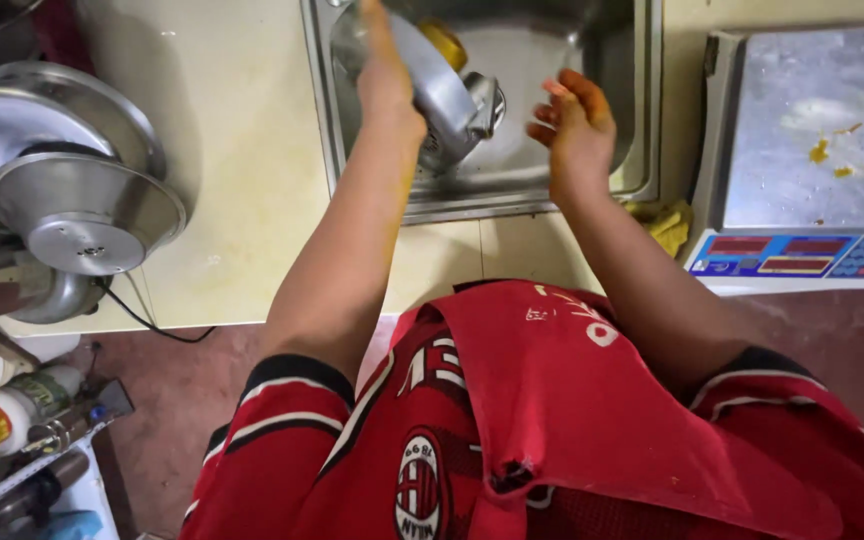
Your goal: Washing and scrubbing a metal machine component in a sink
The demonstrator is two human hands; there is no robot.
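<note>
Round metal lid (pixel 442 85), dull grey, tilted on edge inside the steel sink (pixel 642 120), at twelve o'clock from the body. Knob or bracket at its lower right side. Gripped along its left rim by the left hand (pixel 384 85). Yellow sponge-like lump (pixel 445 42) just behind, partly hidden.

Wide open worktop (pixel 242 180) left of centre, nothing on it between the stacked metal bowls (pixel 72 190) at the far left and the sink (pixel 642 120). Inside the sink it's tight: a metal pot (pixel 442 90) fills the left half, with bare basin at right. The scale (pixel 802 150) blocks the upper right.
</note>
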